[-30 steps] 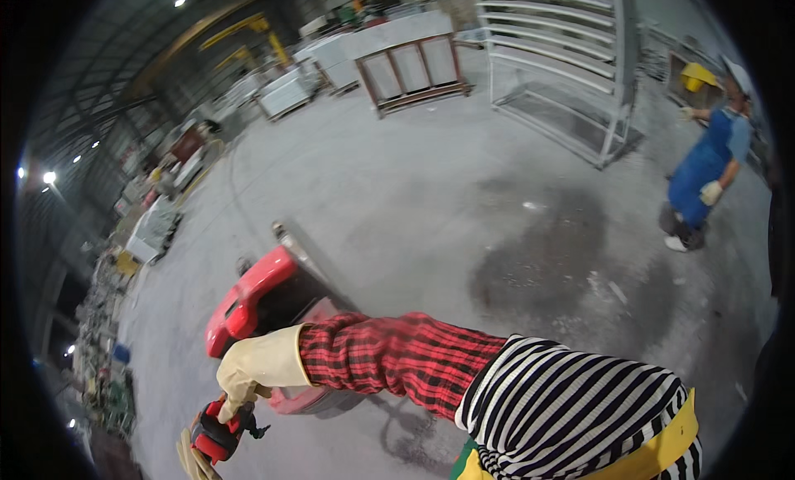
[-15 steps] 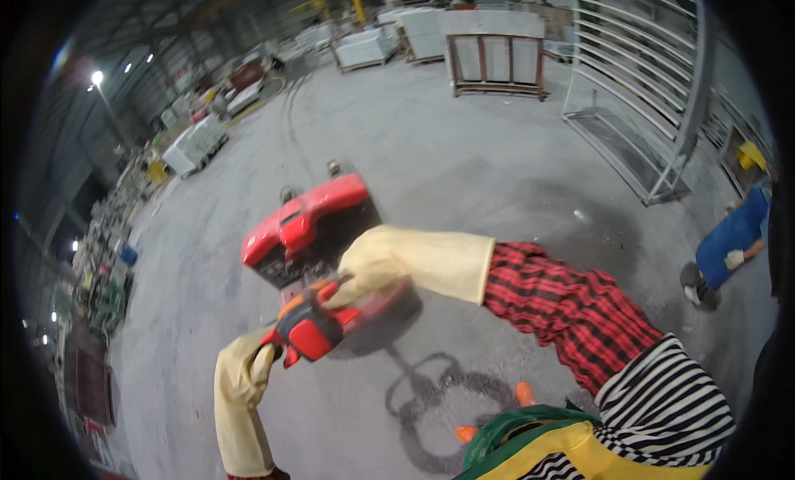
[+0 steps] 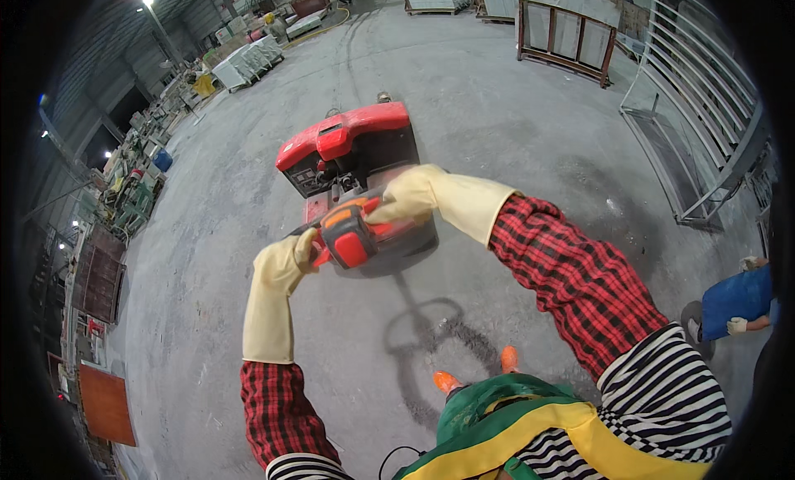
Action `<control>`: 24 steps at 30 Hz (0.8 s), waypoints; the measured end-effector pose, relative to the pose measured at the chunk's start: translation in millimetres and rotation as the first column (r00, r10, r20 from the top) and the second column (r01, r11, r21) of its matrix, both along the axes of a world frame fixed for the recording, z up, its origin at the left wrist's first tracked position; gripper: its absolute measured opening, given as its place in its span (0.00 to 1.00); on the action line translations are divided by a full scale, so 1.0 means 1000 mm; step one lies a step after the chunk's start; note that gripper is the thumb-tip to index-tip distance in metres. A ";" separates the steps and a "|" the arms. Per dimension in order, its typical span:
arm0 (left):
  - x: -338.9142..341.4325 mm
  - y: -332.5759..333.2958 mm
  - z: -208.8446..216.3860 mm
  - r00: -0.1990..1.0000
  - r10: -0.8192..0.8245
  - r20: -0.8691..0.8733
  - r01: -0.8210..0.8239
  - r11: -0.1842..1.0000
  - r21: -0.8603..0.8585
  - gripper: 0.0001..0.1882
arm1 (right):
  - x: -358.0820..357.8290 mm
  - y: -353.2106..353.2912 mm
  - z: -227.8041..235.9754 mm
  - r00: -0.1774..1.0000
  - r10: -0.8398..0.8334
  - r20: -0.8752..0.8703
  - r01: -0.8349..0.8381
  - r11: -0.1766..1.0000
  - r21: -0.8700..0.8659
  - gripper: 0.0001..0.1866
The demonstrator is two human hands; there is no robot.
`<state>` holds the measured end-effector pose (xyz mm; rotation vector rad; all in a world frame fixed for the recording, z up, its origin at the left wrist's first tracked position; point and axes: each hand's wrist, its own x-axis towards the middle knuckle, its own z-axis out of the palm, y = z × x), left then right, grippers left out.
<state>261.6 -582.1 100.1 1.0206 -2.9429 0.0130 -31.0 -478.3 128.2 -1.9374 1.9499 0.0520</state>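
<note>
A red and black walk-behind machine, which looks like an electric pallet truck, stands on the floor ahead of me. Its orange, red and black control handle points back toward me. My left hand, in a long cream rubber glove, is closed round the left grip. On the other side, my right hand in a matching glove is closed round the right grip, its fingers slightly blurred. The lower part of the machine is partly hidden behind the handle and my right hand.
A tall pale metal rack stands at the right, with a brown-framed slab stand farther back. A person with a blue cloth or apron is at the right edge. Slab stacks and clutter line the far left.
My view has shifted, so surroundings sit farther right. The machine and its handle appear higher and farther right, the handle turned a little. More of my left forearm shows; both hands keep their grip.
</note>
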 end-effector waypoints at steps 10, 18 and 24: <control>0.005 0.092 -0.125 0.983 0.180 -0.045 -0.171 0.974 0.150 0.32 | 0.018 0.078 -0.137 0.996 -0.007 -0.092 0.007 1.000 -0.002 0.43; 0.014 0.102 -0.076 0.990 0.111 -0.088 -0.080 0.952 0.297 0.24 | 0.029 0.070 -0.122 0.990 0.110 -0.090 -0.107 0.993 0.040 0.42; 0.024 0.090 -0.091 0.994 0.110 -0.010 -0.109 0.992 0.069 0.34 | 0.043 0.083 -0.106 0.982 -0.007 -0.186 -0.001 0.999 -0.045 0.34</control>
